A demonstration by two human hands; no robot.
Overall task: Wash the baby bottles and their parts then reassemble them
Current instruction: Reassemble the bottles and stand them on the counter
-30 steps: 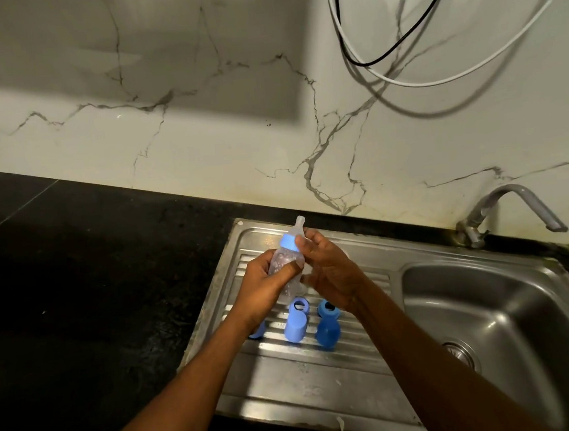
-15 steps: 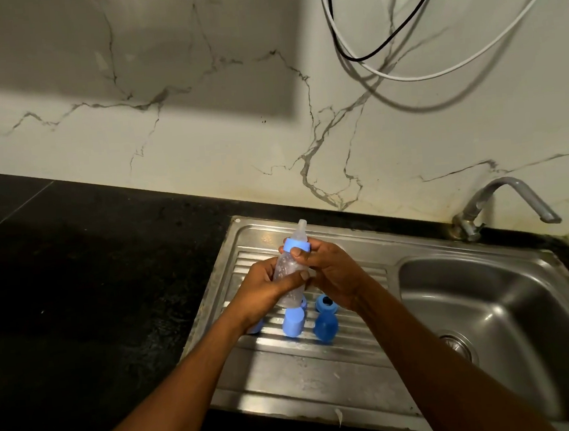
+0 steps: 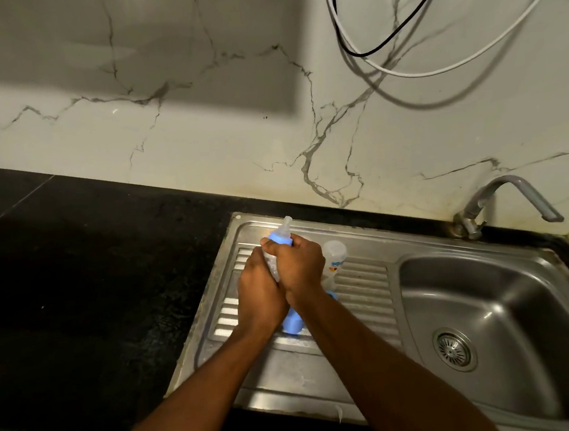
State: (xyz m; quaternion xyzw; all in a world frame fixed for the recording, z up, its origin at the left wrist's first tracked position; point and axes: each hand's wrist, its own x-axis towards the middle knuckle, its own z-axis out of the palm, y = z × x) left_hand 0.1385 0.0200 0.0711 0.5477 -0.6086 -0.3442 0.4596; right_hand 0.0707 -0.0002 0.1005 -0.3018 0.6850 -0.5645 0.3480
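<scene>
Mostly hidden between the two hands, a baby bottle (image 3: 280,239) shows only its blue screw ring, a pale translucent teat (image 3: 287,222) poking out beyond the fingertips, and a sliver of clear body. The left hand (image 3: 260,293) wraps around the body from the near side. The right hand (image 3: 299,265) curls over the upper part, fingers at the ring.

Just beyond the right knuckles is a second clear bottle (image 3: 334,255), its printed label too blurred to read. Below both wrists a light-blue rounded plastic piece (image 3: 292,324) peeks out, its shape cut off by the forearms. Another blue scrap (image 3: 332,294) shows beside the right wrist.

Under the hands lies the ribbed steel drainboard (image 3: 360,277). Right of the right hand are the smooth basin (image 3: 489,293), a perforated strainer (image 3: 454,348) and a bent metal tap (image 3: 501,196).
</scene>
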